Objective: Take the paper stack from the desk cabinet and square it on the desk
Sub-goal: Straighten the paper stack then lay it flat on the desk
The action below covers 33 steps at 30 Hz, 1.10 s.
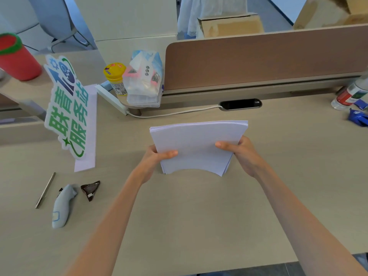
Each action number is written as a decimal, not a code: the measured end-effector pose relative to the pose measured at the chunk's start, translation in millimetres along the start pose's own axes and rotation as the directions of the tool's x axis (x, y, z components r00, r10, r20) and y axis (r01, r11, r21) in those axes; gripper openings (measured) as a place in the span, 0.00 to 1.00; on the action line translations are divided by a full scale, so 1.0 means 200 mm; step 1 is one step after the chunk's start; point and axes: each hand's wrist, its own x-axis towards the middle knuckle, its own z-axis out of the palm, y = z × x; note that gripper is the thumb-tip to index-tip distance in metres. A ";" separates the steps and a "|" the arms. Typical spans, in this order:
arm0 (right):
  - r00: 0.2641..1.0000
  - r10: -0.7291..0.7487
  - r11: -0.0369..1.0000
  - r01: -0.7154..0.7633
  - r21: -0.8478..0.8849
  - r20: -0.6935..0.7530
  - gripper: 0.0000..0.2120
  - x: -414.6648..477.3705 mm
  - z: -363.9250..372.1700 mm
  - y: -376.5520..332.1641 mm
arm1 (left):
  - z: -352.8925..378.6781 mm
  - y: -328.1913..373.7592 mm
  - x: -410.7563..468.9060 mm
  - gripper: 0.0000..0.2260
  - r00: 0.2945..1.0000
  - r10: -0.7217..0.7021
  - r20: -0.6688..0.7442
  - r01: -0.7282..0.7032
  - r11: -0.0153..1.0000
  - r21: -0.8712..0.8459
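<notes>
A white paper stack [196, 143] stands upright on its lower edge on the beige desk [189, 216], near the middle. My left hand [157, 158] grips its left side, thumb across the front sheet. My right hand [240, 154] grips its right side the same way. The lower edge bows upward in the middle, with the bottom corners touching the desk. The sheets at the top edge look nearly even. The desk cabinet is not in view.
A green-and-blue sign [67, 106] stands at the left, with a pen [45, 190], a grey handheld device [62, 206] and a dark wrapper [90, 190] before it. A yellow-lidded jar [115, 76] and plastic boxes [144, 82] sit by the brown divider [258, 60]. Bottles [350, 94] stand far right.
</notes>
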 end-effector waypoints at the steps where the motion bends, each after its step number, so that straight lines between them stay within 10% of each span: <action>1: 1.000 0.006 1.000 -0.006 0.002 0.003 0.15 0.00 0.00 0.02 | 0.00 -0.03 0.01 0.21 1.000 -0.009 0.000 0.009 1.000 -0.003; 9: 0.986 0.030 0.995 -0.014 0.095 -0.164 0.21 0.02 0.10 0.14 | 0.08 -0.19 0.04 0.18 0.999 -0.034 -0.038 0.026 0.983 -0.184; 20: 0.998 -0.060 0.997 0.059 -0.045 -0.013 0.18 -0.02 0.04 0.03 | -0.01 0.09 -0.05 0.23 0.978 0.198 0.058 -0.194 0.978 -0.070; 33: 0.997 -0.075 0.994 0.075 -0.081 0.003 0.18 -0.03 0.05 -0.04 | 0.16 0.33 -0.17 0.16 0.943 0.271 -0.193 -0.267 0.963 0.045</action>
